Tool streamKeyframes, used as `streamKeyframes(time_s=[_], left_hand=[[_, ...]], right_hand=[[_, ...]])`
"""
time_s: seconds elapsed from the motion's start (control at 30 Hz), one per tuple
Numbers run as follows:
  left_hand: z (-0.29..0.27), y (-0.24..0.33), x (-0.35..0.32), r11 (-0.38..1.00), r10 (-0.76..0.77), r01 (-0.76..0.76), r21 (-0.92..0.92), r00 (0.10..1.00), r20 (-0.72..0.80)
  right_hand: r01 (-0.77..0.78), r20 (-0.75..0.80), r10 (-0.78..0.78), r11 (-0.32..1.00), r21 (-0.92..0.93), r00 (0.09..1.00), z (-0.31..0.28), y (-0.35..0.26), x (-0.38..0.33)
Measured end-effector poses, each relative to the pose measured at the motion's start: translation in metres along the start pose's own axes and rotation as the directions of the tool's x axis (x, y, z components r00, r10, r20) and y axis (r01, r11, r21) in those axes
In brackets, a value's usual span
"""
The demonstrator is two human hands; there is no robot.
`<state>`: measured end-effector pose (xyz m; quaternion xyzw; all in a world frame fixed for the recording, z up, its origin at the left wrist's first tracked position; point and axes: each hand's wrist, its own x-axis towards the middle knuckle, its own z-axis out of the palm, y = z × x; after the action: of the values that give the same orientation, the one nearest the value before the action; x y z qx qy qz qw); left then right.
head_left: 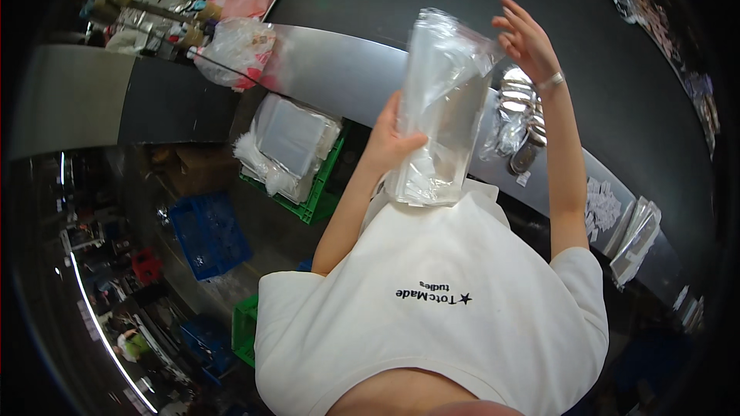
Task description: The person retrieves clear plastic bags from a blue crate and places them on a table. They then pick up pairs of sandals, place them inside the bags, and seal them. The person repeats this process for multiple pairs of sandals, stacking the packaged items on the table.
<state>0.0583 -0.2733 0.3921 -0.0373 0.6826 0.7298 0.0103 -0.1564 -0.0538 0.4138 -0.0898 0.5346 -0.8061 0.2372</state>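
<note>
My left hand [395, 139] grips a thick stack of clear plastic bags [441, 108] upright in front of my shirt, with the thumb across the near side. My right hand [528, 42] is raised just right of the stack's top, over the dark belt. Its fingers are apart and I see nothing in them. Under that forearm, several shiny rounded metal pieces [519, 95] lie in a row on the metal ledge. Clear wrapping [509, 132] covers some of them, and their exact kind is hard to make out.
Along the ledge at right are a pile of small white tags [601, 206] and more clear bags [637, 243]. A green crate [317, 196] at left carries stacked bags. A blue crate [208, 235] sits on the floor. The dark belt [617, 69] runs beyond the ledge.
</note>
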Motion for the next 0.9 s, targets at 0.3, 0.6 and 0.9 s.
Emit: streamKeyframes(time_s=[0.3, 0.6, 0.9], left_hand=[[-0.024, -0.003, 0.016, 0.953, 0.303, -0.285, 0.104, 0.868, -0.394], [-0.026, 0.031, 0.002, 0.924, 0.381, -0.352, 0.152, 0.883, -0.273], [-0.049, -0.003, 0.006, 0.91, 0.186, -0.351, -0.22, 0.821, -0.54]], right_hand=[[0.293, 0.261, -0.159, 0.722, -0.627, 0.952, 0.157, 0.088, -0.05], [0.312, 0.244, -0.228, 0.862, -0.4, 0.943, 0.18, 0.069, -0.034], [-0.046, 0.377, 0.125, 0.976, -0.213, 0.918, 0.123, 0.053, 0.006]])
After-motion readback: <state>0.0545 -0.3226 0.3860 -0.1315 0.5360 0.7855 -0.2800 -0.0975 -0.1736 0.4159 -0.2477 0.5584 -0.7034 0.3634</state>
